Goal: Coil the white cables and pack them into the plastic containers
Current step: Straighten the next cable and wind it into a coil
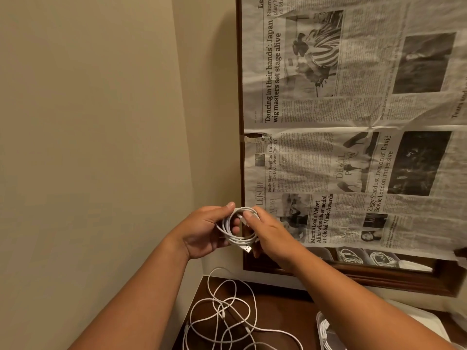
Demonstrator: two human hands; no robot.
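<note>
A coiled white cable [233,236] is held up in front of the wall, well above the table. My left hand [204,231] grips the coil's left side, thumb on top. My right hand [267,233] pinches the coil's upper right, near one cable end. A USB plug [247,248] sticks out at the coil's bottom. Below, loose white cables [225,317] lie tangled on the dark wooden table [285,314]. A clear plastic container [326,329] with white cable inside sits at the lower right, partly hidden by my right forearm.
A dark wood-framed mirror [379,276] covered with newspaper [353,122] hangs on the wall at right. Its uncovered bottom strip reflects containers of coiled cable. A beige wall corner fills the left. A white lid or tray [427,322] lies at far lower right.
</note>
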